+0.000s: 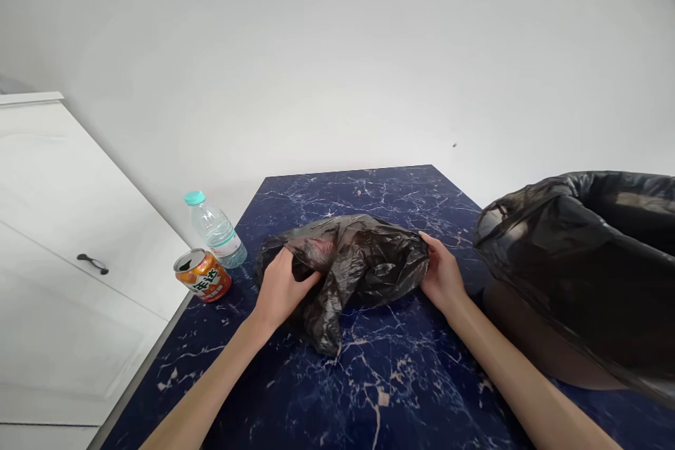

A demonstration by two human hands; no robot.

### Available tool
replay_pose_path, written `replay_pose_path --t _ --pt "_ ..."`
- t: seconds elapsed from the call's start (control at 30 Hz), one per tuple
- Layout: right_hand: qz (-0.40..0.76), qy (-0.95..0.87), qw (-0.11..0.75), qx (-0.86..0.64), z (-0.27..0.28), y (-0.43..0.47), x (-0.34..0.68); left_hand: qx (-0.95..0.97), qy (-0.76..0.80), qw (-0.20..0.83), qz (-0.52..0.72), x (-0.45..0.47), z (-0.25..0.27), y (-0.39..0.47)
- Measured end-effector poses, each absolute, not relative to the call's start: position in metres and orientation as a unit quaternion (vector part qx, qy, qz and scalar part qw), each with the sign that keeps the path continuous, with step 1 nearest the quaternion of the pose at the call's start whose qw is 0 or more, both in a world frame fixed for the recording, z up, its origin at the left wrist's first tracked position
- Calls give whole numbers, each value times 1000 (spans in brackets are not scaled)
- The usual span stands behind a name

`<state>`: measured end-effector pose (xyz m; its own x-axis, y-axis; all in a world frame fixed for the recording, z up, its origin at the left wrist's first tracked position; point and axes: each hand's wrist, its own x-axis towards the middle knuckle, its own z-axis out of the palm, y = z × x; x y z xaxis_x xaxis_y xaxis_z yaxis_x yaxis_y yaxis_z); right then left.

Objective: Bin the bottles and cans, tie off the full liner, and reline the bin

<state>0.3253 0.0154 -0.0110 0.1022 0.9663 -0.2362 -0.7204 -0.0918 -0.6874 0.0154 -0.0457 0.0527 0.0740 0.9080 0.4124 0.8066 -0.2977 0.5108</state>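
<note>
Bare forearms (221,380) stretch in from the lower edge. The left hand (279,292) pinches the left part of a crumpled black plastic bag (384,264) between thumb and fingers; the right hand (443,274) touches its right end, but with fingertips partly hidden I cannot tell whether it grips. The bag lies mid-table on blue marbled tabletop (337,401), between an orange can (208,281) beside a clear bottle (216,228), and a black-lined bin (532,337).
</note>
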Motion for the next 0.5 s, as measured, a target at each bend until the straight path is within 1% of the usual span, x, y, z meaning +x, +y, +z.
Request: replay_pose_path --t 0.13,0.3,0.4,0.5 --pt "630 -146 675 -355 -15 24 334 697 588 55 407 10 73 -77" --pt "628 -143 680 -350 -20 29 337 622 581 98 515 -3 100 -125" --pt "631 -148 678 -348 -22 28 337 546 606 74 573 -12 112 -147" --pt "635 -151 673 -347 -23 27 337 473 641 57 602 -26 118 -164"
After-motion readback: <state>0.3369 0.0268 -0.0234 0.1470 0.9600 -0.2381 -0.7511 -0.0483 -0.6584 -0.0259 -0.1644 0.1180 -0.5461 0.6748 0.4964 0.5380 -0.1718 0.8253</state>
